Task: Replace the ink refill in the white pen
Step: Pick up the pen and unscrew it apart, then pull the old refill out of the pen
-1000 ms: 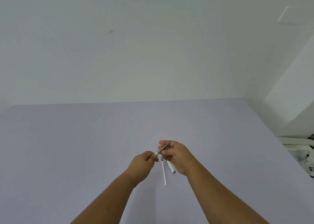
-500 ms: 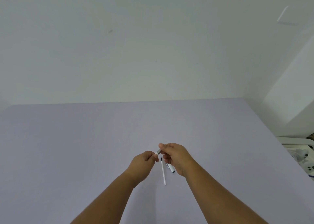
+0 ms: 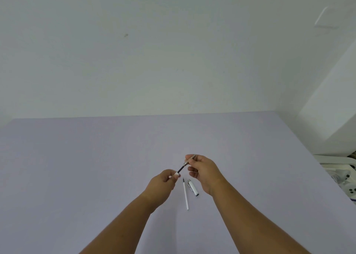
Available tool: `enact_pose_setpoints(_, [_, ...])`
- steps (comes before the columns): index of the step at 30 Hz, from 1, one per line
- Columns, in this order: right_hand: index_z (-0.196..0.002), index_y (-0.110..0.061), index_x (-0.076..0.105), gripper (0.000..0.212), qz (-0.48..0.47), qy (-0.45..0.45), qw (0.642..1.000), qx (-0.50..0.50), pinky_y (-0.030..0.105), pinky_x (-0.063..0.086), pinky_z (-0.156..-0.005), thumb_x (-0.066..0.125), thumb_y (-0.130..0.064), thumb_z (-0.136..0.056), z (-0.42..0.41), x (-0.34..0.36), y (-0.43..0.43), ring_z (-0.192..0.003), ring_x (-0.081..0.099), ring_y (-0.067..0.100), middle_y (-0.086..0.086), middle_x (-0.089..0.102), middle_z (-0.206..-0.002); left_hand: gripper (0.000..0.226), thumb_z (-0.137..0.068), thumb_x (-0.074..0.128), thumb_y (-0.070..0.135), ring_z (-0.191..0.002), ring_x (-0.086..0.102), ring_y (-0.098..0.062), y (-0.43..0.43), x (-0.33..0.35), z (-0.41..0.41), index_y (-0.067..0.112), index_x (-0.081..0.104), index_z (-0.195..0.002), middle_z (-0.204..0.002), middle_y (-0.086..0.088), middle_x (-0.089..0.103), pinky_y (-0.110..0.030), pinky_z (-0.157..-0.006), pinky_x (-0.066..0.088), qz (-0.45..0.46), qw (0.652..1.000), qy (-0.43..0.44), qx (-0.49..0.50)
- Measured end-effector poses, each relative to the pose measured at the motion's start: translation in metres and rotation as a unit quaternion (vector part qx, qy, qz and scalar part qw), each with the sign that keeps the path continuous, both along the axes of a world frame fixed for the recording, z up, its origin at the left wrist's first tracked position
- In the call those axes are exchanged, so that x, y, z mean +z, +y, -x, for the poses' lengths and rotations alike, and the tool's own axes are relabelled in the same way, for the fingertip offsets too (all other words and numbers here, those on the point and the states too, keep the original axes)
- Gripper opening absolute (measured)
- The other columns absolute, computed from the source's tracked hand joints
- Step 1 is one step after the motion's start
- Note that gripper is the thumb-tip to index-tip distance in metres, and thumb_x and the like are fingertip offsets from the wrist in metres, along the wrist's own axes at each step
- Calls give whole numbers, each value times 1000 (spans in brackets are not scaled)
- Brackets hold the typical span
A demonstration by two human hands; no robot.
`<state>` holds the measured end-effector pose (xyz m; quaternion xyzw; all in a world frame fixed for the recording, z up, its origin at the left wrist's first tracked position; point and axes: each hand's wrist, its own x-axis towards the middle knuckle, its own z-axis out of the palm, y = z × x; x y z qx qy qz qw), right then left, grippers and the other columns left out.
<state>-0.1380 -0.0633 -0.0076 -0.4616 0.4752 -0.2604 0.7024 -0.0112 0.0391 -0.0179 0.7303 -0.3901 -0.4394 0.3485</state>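
Above a pale lilac worktop [image 3: 96, 167], two bare hands hold a white pen that is coming apart. The left hand [image 3: 163, 182] is closed around the white barrel [image 3: 176, 175], of which only the open end shows beyond the fingers. The right hand [image 3: 202, 169] pinches the metal tip section [image 3: 189, 160] between thumb and forefinger, its other fingers loosely curled. Half a second ago the two hands were nearly touching; now they have drawn apart, and a dark ink refill [image 3: 181, 169] is exposed between barrel and tip. This suggests the old refill is being pulled out, so the task is likely at its removal step.

On the worktop just below the hands lie a thin white replacement refill [image 3: 185, 195] with a dark point, and just beside it, to the right, a short white and silver pen cap [image 3: 193, 187]. The two are apart, not touching.

Open room is plentiful: the worktop is bare to the left and ahead, up to the white wall [image 3: 173, 51]. The worktop's right edge runs diagonally, well away from the hands, with some white items [image 3: 339, 169] beyond it, too cropped to identify.
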Motion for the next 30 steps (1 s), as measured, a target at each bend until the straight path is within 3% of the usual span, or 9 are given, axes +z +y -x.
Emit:
enact_pose_setpoints(5, [-97,-18,68,17,26,14,999,16,26,52,-74,55,-9,-92,-3,2,-2,-77,57,14,3,67,-89,24,-97,40,34,-60,41,-12,2,1,0,51,56,-91,-74,1,51,-17,-56,40,11,1000,24,-5])
enact_pose_setpoints(8, [-100,-16,62,16,26,-24,994,-101,26,51,-69,59,-8,-87,-6,2,-11,-71,57,15,6,67,-83,24,-97,39,34,-59,39,-12,3,0,-1,49,57,-91,-75,1,50,-19,-58,39,10,999,31,0])
enact_pose_setpoints(10, [-102,-13,61,16,35,-3,988,-148,28,53,-70,60,-9,-86,-2,-2,-21,-70,59,15,8,67,-85,24,-98,39,33,-57,38,-12,5,-3,-3,48,57,-92,-74,1,49,-18,-56,38,7,999,33,3])
enact_pose_setpoints(12, [-101,-10,63,18,66,103,986,-112,33,55,-74,58,-8,-84,6,-14,-25,-66,59,17,8,66,-83,23,-98,39,33,-55,37,-11,7,-8,-4,46,58,-94,-74,1,49,-17,-55,38,3,999,38,10])
enact_pose_setpoints(14, [-99,-10,66,21,105,254,961,-9,36,53,-77,54,-7,-83,16,-33,-21,-70,57,20,9,66,-85,22,-98,40,32,-54,36,-11,9,-13,-4,44,58,-96,-74,0,48,-18,-55,37,-3,999,42,16])
enact_pose_setpoints(17, [-104,-12,69,26,159,385,903,100,25,44,-77,51,-7,-85,30,-65,-8,-89,58,20,8,68,-107,23,-98,39,32,-55,37,-11,11,-20,-2,45,57,-95,-75,-1,49,-18,-54,38,-12,999,44,19])
enact_pose_setpoints(20, [-105,-12,68,25,173,410,890,105,24,45,-80,51,-9,-87,34,-80,0,-102,60,22,7,68,-113,23,-98,39,33,-55,38,-11,11,-25,0,47,57,-93,-76,0,49,-18,-55,39,-20,999,41,18])
enact_pose_setpoints(30, [-107,-12,69,26,200,417,882,89,24,42,-74,50,-10,-89,35,-92,3,-98,60,23,10,65,-109,23,-98,39,33,-53,37,-9,9,-33,5,47,56,-95,-74,2,48,-15,-51,37,-34,999,39,1])
